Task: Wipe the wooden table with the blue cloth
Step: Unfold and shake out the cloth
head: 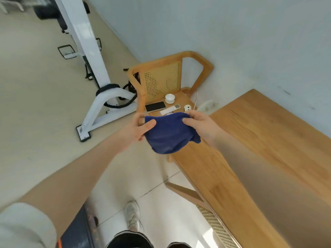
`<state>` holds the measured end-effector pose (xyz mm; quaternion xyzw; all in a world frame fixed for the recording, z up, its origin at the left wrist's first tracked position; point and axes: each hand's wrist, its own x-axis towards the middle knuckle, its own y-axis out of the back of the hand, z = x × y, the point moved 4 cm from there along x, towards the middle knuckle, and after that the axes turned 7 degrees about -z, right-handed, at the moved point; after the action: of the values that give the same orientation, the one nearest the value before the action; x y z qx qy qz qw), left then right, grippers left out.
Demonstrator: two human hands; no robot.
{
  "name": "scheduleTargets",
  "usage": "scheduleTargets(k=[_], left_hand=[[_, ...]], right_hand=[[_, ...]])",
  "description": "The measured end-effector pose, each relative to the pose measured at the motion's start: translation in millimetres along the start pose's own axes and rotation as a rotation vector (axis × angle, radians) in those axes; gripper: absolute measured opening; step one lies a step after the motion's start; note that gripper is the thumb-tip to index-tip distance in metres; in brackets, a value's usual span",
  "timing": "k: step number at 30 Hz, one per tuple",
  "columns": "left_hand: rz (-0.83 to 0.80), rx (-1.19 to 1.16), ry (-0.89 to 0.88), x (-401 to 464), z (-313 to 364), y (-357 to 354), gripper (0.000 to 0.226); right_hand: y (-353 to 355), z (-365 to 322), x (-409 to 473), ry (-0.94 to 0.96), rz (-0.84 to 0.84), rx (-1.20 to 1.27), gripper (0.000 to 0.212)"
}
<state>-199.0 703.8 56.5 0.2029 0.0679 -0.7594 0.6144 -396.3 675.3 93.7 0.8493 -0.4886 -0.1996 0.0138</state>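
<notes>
1. Head view: one blue cloth (169, 134), soft and matte, hangs bunched in a rounded pouch shape, held in the air between two hands, off the near corner of the wooden bench (268, 149) and not touching it.
2. The left hand (138, 127) pinches the cloth's left edge, thumb laid over the fabric and fingers curled beneath.
3. The right hand (198, 125) grips the cloth's right edge, fingers folded round a gathered fold; one loose corner droops below this hand.
4. The bench is one long slab of pale, smooth wood with straight grain lines and a faint sheen; it runs to the right of the cloth, along a white wall (232, 33).
5. Beyond the cloth stands one wooden chair (161, 77), with a curved frame and a woven cane back punched with small holes.
6. On the chair seat, just behind the cloth, lie four small things: one dark-screened phone (155, 106), one slim white remote (170, 109), one white ceramic cup with a lid (169, 98), one small round white item (187, 107).
7. Left of the chair stands one glossy white metal exercise machine (93, 72), with a black band wrapped round its base.
8. Below the cloth, the floor (35, 104) is pale tile; one light shoe (133, 214) is planted there.
</notes>
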Motion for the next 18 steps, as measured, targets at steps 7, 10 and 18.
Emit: scheduleTargets(k=[7, 10, 18], left_hand=[[-0.124, 0.126, -0.061, 52.1, 21.4, 143.8, 0.011], [-0.066, 0.294, -0.144, 74.6, 35.6, 182.0, 0.015], [-0.038, 0.639, -0.082, 175.8, 42.7, 237.8, 0.028]], right_hand=[[-57.4, -86.8, 129.6, 0.102, -0.063, -0.079, 0.016], [-54.5, -108.6, 171.6, 0.113, 0.045, -0.118, 0.015], [1.8, -136.5, 267.9, 0.082, 0.405, -0.113, 0.013]])
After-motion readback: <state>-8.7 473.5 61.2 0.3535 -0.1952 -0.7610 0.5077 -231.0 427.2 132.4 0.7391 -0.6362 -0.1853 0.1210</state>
